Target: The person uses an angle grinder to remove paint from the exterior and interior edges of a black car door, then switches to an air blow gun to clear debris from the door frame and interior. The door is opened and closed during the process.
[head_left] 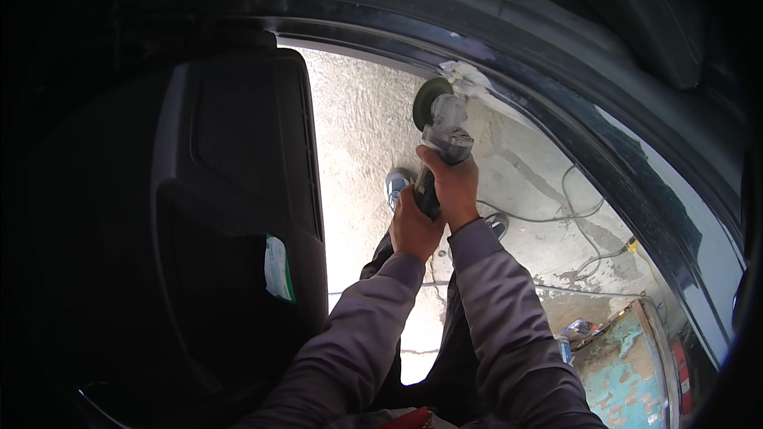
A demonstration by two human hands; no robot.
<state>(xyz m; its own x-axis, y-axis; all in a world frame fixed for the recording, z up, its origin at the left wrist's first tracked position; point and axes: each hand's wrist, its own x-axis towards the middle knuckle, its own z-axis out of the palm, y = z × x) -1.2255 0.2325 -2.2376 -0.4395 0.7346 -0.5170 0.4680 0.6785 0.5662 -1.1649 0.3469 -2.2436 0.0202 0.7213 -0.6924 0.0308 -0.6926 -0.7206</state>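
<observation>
Dark car door [238, 127] at left; car body edge [548, 103] arcs across top and right. Concrete floor [509, 171] below, between them. Angle grinder [449, 143] held in that gap, both hands wrapped round it: right hand [458, 191] nearer the head, left hand [415, 226] farther back. Green disc [430, 103] just beside pale patch [467, 76] on the body edge; contact unclear.

Peeling turquoise board [624, 377], possibly a tabletop

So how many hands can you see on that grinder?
2: the left hand wraps the rear of the grinder, and the right hand grips farther forward, closer to its disc. No other hands show.
</observation>
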